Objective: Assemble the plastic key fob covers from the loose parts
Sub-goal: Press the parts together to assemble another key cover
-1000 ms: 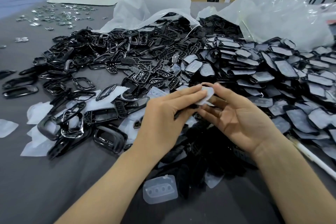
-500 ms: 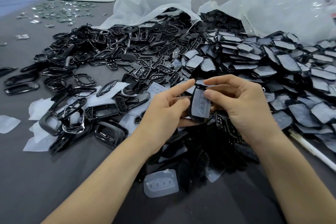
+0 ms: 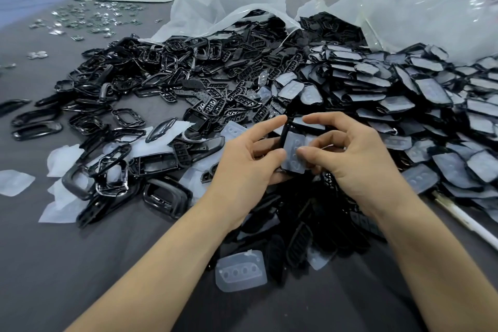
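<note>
Working over the middle of the grey tabletop [image 3: 80,264], right above the near pile of black parts [image 3: 310,224]. Holding 1 black fob shell [image 3: 285,132] upright btwn both hands, w/ 1 clear button pad [image 3: 295,155] laid against its face.

With the left grip [image 3: 250,162]: pinching the shell's left edge, thumb on the front beside the pad, index finger stretched up to the top corner, other fingers curled behind.

With the right grip [image 3: 353,162]: closed on the same piece, thumb tip pressing on the pad, index hooked over the upper edge. Pad seating: can't tell.

Nearer the camera, flat on the tabletop, 1 loose clear pad [image 3: 241,269] w/ 4 round dimples. To the left, scattered open black frames [image 3: 167,194] on white film scraps [image 3: 62,156]. To the right, a big heap of backed pads [image 3: 404,100] spilling from a clear bag [image 3: 431,8]. Far left, small shiny metal bits [image 3: 89,16]. At the right edge, 1 white rod [image 3: 463,221] poking out from under the heap.
</note>
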Demonstrator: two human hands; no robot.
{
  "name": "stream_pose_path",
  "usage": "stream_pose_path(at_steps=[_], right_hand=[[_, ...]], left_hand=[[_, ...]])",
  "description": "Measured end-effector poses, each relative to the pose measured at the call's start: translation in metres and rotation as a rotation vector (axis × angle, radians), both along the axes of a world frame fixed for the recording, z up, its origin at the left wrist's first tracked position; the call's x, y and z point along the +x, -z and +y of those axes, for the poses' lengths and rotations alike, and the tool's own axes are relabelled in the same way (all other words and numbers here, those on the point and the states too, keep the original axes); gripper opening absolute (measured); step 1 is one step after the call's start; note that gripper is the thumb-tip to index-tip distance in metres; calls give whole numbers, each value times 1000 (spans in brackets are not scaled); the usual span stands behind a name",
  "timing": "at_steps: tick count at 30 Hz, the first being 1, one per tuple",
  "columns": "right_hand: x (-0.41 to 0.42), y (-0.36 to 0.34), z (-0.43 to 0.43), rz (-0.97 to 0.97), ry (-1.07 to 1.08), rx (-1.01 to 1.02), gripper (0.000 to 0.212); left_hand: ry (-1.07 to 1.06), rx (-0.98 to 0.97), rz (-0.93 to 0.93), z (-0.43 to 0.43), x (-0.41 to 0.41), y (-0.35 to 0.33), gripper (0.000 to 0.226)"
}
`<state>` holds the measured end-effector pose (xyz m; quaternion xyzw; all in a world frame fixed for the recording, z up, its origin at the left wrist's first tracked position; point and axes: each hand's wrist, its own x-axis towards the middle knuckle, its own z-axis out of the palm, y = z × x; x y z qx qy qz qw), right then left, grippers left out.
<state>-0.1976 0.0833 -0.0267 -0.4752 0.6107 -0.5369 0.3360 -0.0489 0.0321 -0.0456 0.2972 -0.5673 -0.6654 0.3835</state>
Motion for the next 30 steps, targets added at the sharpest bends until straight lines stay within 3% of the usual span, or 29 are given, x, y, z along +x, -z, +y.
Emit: stream_pose_path(at_steps=[8,12,19,26,30], right_hand=[[-1,-2,-2,-78,-12,-43,24],[0,-3,-2,-142,-15,-78,31],[-3,-4,-2,-217,-29,-120,23],[8,-7,1,9,-126,-200,22],[9,-8,2,38,-101,-242,18]], left_hand=[[-47,47,54,-2,0,1,45],[-68,49,56,-2,0,1,44],[-133,16,16,0,-3,0,45],[-186,-86,-37,4,-6,4,45],[-221,-151,-27,6,-8,2,37]])
